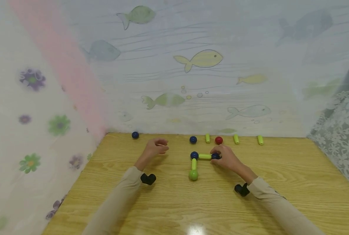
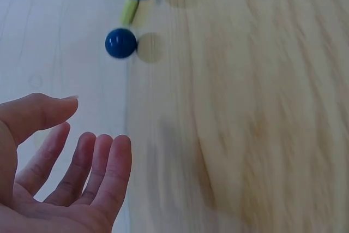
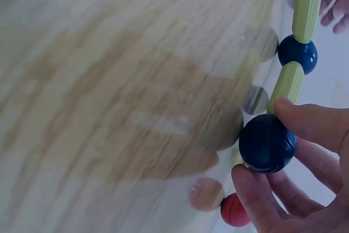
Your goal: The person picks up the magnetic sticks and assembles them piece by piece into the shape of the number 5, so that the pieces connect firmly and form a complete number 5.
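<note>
Beige sleeves flanking green ball ending L-shaped chain. Right hand pinching blue ball at end of rod; seemingly seating step, calling for steady push. Left hand hovering empty, loosely spread. Red ball lying beyond.

Curtained-off nook, room type unclear: fish-print sheet behind, flower-print sheet left, floral lace right, wood-grain table.

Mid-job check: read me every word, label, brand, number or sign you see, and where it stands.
None can be read in any view.
Blue ball in the right hand: no lettering shows.
Red ball, green ball: any marking would be too small to read.
Wall: drawings of fish, no words made out.
</note>
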The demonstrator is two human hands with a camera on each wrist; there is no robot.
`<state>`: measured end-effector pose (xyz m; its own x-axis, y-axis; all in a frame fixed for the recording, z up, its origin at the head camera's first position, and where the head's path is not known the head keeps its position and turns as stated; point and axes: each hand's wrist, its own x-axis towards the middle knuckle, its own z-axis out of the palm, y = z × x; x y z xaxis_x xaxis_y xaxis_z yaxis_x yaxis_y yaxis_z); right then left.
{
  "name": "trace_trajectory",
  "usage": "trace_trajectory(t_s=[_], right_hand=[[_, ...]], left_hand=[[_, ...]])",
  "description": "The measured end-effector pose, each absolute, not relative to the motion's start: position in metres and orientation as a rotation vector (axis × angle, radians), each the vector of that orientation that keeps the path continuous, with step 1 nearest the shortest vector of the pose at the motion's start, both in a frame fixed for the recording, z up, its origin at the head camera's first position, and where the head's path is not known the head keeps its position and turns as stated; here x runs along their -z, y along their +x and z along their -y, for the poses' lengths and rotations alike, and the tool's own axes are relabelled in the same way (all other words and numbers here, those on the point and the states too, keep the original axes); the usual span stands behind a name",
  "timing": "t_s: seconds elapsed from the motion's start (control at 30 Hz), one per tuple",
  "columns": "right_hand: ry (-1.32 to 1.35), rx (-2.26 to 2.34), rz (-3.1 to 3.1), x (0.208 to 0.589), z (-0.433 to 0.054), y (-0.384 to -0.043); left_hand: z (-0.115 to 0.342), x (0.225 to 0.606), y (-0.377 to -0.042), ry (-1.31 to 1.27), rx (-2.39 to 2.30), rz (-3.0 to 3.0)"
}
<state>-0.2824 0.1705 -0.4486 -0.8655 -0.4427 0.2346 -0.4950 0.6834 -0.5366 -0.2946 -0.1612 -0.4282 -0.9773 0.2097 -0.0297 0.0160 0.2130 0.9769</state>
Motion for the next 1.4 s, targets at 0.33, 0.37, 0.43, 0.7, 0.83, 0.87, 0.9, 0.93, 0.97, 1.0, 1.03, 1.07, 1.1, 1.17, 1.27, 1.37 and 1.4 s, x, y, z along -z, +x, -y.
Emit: trace_trajectory(t_s=[0.33,0.37,0.43,0.7,0.83,0.87,0.9,0.93,0.97,1.0,1.03,1.07,1.1,1.17,1.27,1.37,1.4], right_hand=[[0.766,-1.015,2.762,0.454,-0.177,-0.279],[0.772,-1.023,2.756,0.454,-0.177,-0.279],[0.773,-1.032,2.746,0.454,-0.178,-0.278],[0.806,-1.071,2.705,0.451,-0.182,-0.279],[0.821,-1.078,2.697,0.45,-0.182,-0.28],[0.824,-1.079,2.698,0.45,-0.182,-0.281],[0.82,-1.079,2.704,0.45,-0.182,-0.281],[0.818,-1.079,2.709,0.45,-0.182,-0.282],[0.813,-1.083,2.714,0.45,-0.182,-0.282],[0.813,-1.082,2.719,0.45,-0.182,-0.282],[0.814,-1.083,2.722,0.45,-0.181,-0.282],[0.812,-1.089,2.724,0.451,-0.181,-0.283],[0.814,-1.095,2.725,0.451,-0.18,-0.283],[0.832,-1.105,2.724,0.452,-0.179,-0.283],[0.852,-1.106,2.732,0.453,-0.179,-0.282],[0.815,-1.095,2.748,0.453,-0.182,-0.28],[0.797,-1.092,2.752,0.452,-0.184,-0.279]], left_hand=[[0.106,0.435,-0.313,0.399,-1.77,-2.389],[0.101,0.435,-0.315,0.421,-1.752,-2.402],[0.092,0.435,-0.319,0.461,-1.717,-2.417],[0.059,0.429,-0.336,0.599,-1.614,-2.448],[0.042,0.424,-0.345,0.611,-1.54,-2.487],[0.038,0.423,-0.348,0.613,-1.514,-2.503],[0.034,0.421,-0.35,0.617,-1.487,-2.518],[0.03,0.42,-0.352,0.623,-1.459,-2.532],[0.027,0.419,-0.354,0.625,-1.426,-2.547],[0.024,0.419,-0.356,0.624,-1.392,-2.564],[0.021,0.418,-0.357,0.621,-1.367,-2.572],[0.018,0.418,-0.359,0.615,-1.348,-2.575],[0.016,0.418,-0.36,0.607,-1.327,-2.578],[0.011,0.419,-0.362,0.57,-1.285,-2.588],[0.005,0.42,-0.364,0.538,-1.209,-2.596],[-0.003,0.42,-0.365,0.556,-1.133,-2.587],[-0.006,0.42,-0.365,0.572,-1.118,-2.581]])
